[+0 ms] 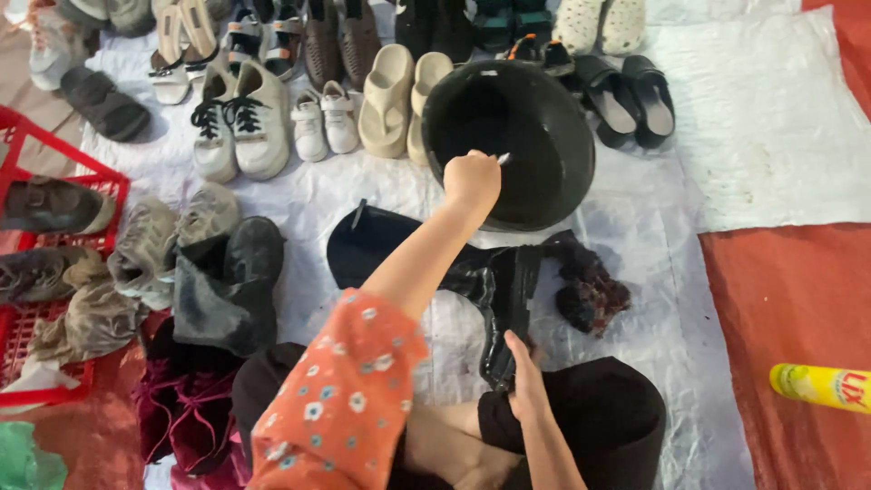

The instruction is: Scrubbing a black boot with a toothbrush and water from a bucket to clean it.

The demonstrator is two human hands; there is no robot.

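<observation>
- The left hand is closed in a fist around a thin light-tipped tool, likely a small brush; only its tip is seen past the knuckles.
- This fist is held over the near rim of the black basin, with the tool tip pointing into the basin's dark hollow.
- The left forearm is stretched toward the basin from an orange flowered sleeve.
- The right hand is laid on the near end of a black boot, fingers curled against its edge; how firmly it is gripped cannot be told.
- The boot is placed just nearer than the basin, lying on its side on the white plastic sheet, wet and glossy.
- A dark reddish fuzzy lining is seen at the boot's right side, below the basin's lower right edge.
- Left of the basin, a pair of beige sandals is set close to its rim; further left, small white shoes and white sneakers are lined up.
- Black slides are found at the basin's upper right.
- Far left of the basin, muddy shoes are piled in and beside a red crate.
- Well to the lower right of the basin, a yellow bottle is laid on the red floor.
</observation>
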